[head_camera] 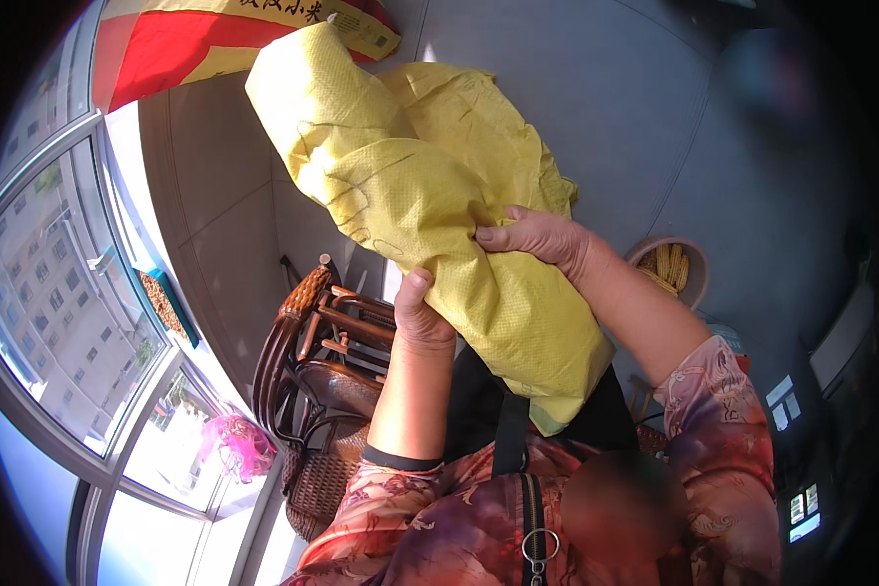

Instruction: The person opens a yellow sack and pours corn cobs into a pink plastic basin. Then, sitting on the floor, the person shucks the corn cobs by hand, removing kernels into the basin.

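Observation:
A large yellow woven plastic sack (410, 198) spreads at a slant before me, crumpled and marked with dark lines. Its near end lies over my lap. My left hand (423, 311) grips the sack's left edge from below, thumb on top. On the right side, my right hand (535, 236) pinches a fold of the same sack between thumb and fingers. The fingers of both hands are mostly hidden by the cloth. What the sack holds, if anything, cannot be seen.
Left of me stands a brown rattan chair (329, 366) beside the window. A teal tray of grains (167, 306) and a pink mesh bag (236, 447) rest along the sill. A bucket (696, 256) holds corn cobs (670, 267) at right. Ahead lies a red-and-yellow printed bag (190, 44).

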Tool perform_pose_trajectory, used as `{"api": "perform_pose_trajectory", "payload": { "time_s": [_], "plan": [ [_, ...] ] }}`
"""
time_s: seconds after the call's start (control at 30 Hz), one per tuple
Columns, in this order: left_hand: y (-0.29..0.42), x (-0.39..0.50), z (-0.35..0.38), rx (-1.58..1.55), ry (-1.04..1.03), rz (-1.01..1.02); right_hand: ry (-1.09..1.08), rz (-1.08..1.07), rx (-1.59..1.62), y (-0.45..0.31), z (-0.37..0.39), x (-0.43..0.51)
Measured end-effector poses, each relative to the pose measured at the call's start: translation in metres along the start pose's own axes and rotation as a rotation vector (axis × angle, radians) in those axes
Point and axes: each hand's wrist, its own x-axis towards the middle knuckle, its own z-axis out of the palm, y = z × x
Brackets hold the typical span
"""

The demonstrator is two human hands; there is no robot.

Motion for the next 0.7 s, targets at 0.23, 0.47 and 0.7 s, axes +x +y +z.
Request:
{"api": "perform_pose_trajectory", "payload": {
  "time_s": [0.23, 0.47, 0.7],
  "plan": [
    [0.022, 0.001, 0.013, 0.041, -0.007, 0.025, 0.113, -0.039, -0.384, -0.022, 0.043, 0.005],
    [0.029, 0.007, 0.039, 0.287, -0.004, 0.099, 0.615, -0.553, -1.188, -0.005, 0.058, -0.011],
    [0.013, 0.002, 0.041, 0.698, -0.005, 0.195, 0.187, -0.348, -0.441, -0.001, 0.072, -0.044]
  ]
}}
